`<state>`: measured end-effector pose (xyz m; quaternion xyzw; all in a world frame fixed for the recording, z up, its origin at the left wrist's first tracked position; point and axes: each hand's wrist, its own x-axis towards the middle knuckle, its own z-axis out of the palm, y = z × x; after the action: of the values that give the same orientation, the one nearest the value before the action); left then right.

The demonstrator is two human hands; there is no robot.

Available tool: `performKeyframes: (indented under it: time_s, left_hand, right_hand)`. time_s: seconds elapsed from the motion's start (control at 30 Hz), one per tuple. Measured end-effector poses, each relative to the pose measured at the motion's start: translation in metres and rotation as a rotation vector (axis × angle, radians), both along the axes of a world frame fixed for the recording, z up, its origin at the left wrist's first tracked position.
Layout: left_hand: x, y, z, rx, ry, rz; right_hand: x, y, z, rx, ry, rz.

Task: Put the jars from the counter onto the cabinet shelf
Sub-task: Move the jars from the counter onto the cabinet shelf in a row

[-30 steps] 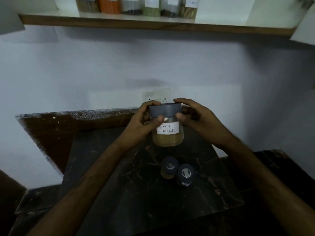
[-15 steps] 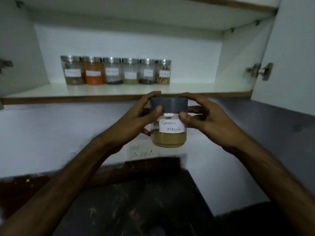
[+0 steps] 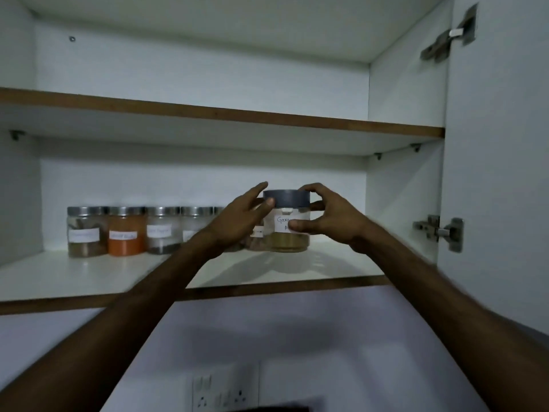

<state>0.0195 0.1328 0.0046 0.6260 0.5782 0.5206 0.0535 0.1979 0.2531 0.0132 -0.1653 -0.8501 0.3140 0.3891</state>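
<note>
Both our left hand (image 3: 237,221) and right hand (image 3: 329,221) pinch the jar (image 3: 288,242) just over the shelf (image 3: 89,275); beside it, shelved jars (image 3: 124,233) stand, so placing is nearly done.

1. A home kitchen: a white wall cabinet (image 3: 404,84) stands open, with wood-edged shelves and metal door hinges (image 3: 439,231).
2. A row of labelled spice jars (image 3: 124,231) with steel lids lines the lower shelf (image 3: 74,275).
3. A switch-and-socket plate (image 3: 225,388) sits in the painted wall below the cabinet.
</note>
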Motion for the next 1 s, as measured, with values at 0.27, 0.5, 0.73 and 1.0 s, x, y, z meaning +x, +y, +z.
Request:
performKeyframes:
  time_s: [0.27, 0.5, 0.73, 1.0]
  left_hand:
    - [-0.061, 0.066, 0.001, -0.148, 0.738, 0.544]
    - [-0.075, 0.102, -0.010, -0.277, 1.011, 0.660]
    - [-0.074, 0.107, -0.017, -0.283, 1.055, 0.653]
    - [-0.056, 0.072, -0.026, -0.185, 0.976, 0.577]
  right_hand:
    - [-0.065, 0.117, -0.023, 0.033, -0.186, -0.150]
    - [-0.097, 0.156, -0.030, 0.241, -0.212, -0.200]
    - [-0.101, 0.162, -0.031, 0.273, -0.240, -0.214]
    - [-0.073, 0.133, -0.039, 0.194, -0.192, -0.295]
